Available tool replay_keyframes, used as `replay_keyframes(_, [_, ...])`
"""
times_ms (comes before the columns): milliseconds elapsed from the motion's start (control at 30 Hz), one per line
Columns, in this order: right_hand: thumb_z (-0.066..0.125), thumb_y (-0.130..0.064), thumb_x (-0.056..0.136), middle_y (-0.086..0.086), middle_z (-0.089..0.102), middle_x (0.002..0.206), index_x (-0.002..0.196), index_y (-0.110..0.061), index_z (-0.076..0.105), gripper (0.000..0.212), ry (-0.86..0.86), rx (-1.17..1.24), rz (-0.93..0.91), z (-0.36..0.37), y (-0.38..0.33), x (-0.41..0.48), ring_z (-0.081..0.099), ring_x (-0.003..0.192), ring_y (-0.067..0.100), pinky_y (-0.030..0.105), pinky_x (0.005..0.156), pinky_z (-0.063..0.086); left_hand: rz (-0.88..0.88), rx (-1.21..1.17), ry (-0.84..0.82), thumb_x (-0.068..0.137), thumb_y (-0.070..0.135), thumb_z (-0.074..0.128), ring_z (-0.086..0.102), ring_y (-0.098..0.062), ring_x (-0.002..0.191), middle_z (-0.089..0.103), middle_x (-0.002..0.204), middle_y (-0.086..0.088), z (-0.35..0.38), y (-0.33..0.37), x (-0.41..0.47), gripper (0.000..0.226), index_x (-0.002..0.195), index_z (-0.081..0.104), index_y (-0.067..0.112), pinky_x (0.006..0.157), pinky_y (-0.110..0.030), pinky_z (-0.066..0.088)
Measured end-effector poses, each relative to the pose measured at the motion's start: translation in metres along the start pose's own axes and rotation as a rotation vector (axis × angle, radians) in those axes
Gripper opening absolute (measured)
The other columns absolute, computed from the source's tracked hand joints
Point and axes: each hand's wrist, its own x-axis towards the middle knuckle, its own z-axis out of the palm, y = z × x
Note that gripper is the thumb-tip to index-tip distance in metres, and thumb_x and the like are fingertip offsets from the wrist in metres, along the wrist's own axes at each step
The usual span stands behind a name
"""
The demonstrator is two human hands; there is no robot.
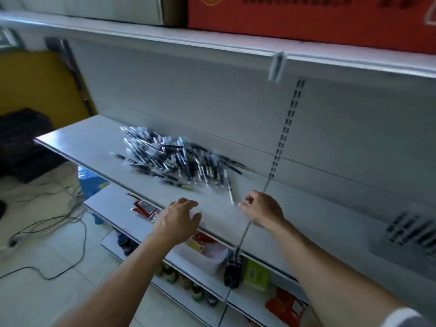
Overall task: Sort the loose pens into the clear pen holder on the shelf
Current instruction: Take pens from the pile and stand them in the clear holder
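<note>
A heap of several black and clear loose pens (179, 159) lies on the white shelf (94, 138), close to its back panel. One pen (229, 188) sticks out of the heap toward my hands. Both hands hover over the shelf's front part, a little apart. Between them is a faint, blurred see-through shape, the clear pen holder (220, 208). My left hand (179, 218) curls its fingers and thumb round the holder's left side. My right hand (262, 208) pinches its right side with curled fingers. The whole view is motion-blurred.
A thin cable with a black lump (232, 272) dangles in front of the shelves. Lower shelves carry a white bin (203, 258), bottles and packets. A red carton (306, 17) sits on the top shelf. Cables (59, 223) and a black bag (21, 142) lie at left.
</note>
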Motion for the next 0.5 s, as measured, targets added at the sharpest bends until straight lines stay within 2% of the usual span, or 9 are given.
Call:
replay_keyframes(167, [0.054,-0.050,0.089,0.008,0.057,0.124,0.119,-0.015,0.057,0.047,0.084,-0.052,-0.004,0.014,-0.025,0.045,0.058,0.109,0.029,0.031,0.083,0.044,-0.004,-0.023,0.040,0.097,0.041,0.046,0.046,-0.019,0.127,0.045,0.144,0.001,-0.002,-0.007,0.048,0.046,0.141,0.044,0.025,0.102,-0.034,0.040])
replay_keyframes(267, [0.056,-0.041,0.089,0.009,0.057,0.118,0.109,-0.014,0.059,0.034,0.123,-0.101,-0.020,0.020,-0.025,0.050,0.058,0.103,0.030,0.030,0.077,0.043,0.030,-0.091,0.075,0.096,0.040,0.050,0.045,-0.020,0.127,0.045,0.143,-0.002,0.003,0.000,0.075,0.050,0.142,0.042,0.023,0.103,-0.035,0.041])
replay_keyframes(367, [0.050,-0.028,0.092,0.008,0.059,0.114,0.105,-0.013,0.059,0.022,0.159,-0.080,-0.029,0.025,-0.021,0.053,0.058,0.098,0.028,0.030,0.074,0.040,0.103,-0.058,0.120,0.095,0.039,0.049,0.033,-0.020,0.136,0.035,0.151,0.001,0.005,0.014,0.102,0.054,0.146,0.036,0.025,0.108,-0.036,0.034])
replay_keyframes(500, [0.051,-0.031,0.092,0.007,0.061,0.111,0.108,-0.014,0.061,0.026,0.187,-0.026,0.032,0.024,-0.014,0.046,0.060,0.100,0.028,0.032,0.080,0.045,0.143,-0.028,0.013,0.094,0.042,0.045,0.009,-0.020,0.147,0.011,0.161,0.001,0.008,0.028,0.138,0.064,0.152,0.020,0.027,0.118,-0.039,0.018])
